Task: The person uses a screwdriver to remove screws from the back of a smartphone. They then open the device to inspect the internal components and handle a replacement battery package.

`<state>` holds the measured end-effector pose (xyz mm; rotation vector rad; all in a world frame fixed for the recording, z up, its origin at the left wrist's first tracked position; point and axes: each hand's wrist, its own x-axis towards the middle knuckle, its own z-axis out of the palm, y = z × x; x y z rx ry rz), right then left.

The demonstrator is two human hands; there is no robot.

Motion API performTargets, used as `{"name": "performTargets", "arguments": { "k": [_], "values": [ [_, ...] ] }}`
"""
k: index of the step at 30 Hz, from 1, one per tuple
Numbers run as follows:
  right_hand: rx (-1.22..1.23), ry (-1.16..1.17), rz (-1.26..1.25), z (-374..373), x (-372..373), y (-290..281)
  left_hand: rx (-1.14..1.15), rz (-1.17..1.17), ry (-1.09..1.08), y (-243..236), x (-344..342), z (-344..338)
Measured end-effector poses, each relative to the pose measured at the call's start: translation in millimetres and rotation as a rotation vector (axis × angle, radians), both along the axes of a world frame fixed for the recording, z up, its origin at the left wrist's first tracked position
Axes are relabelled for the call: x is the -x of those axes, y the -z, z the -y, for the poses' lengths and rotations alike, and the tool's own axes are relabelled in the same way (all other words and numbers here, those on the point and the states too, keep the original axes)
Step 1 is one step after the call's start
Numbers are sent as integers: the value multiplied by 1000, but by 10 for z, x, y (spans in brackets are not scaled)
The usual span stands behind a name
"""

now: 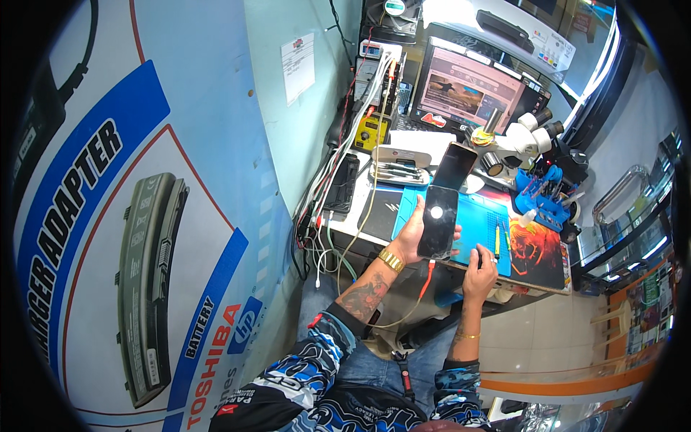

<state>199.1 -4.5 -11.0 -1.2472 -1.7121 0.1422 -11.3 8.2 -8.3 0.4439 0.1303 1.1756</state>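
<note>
My left hand (412, 234) is closed round a dark smartphone (437, 223), thumb along one side and fingertips showing at the other. A bright round spot shows on its black screen. A cable with an orange-red plug (430, 268) runs down from the phone's lower end toward my lap. My right hand (481, 273) hovers by the bench's front edge, right of the phone, with its fingers loosely bent and slightly apart; nothing shows in it. Beyond the held phone is a second smartphone (455, 167). A blue work mat (471, 219) spreads under both, with a yellow pen-like tool (497, 241) on it.
A microscope (529, 137) and a blue tool holder (543, 198) stand at the right. Behind are a computer monitor (468, 90) and a tray of tools (399, 169). A yellow meter (371, 133) and bundled cables (317, 194) line the left side, beside a printed wall panel (216, 144).
</note>
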Motion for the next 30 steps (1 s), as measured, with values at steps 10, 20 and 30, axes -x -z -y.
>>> {"name": "performTargets", "arguments": {
  "k": [10, 20, 30],
  "values": [
    [-12, 0, 14, -21, -19, 49, -30, 20, 15, 39, 4, -25],
    [-22, -10, 9, -9, -19, 55, -29, 7, 5, 32, 6, -13],
    [-17, -2, 14, -6, -20, 70, -13, 0, -12, 29, -14, -15]
  ]
}}
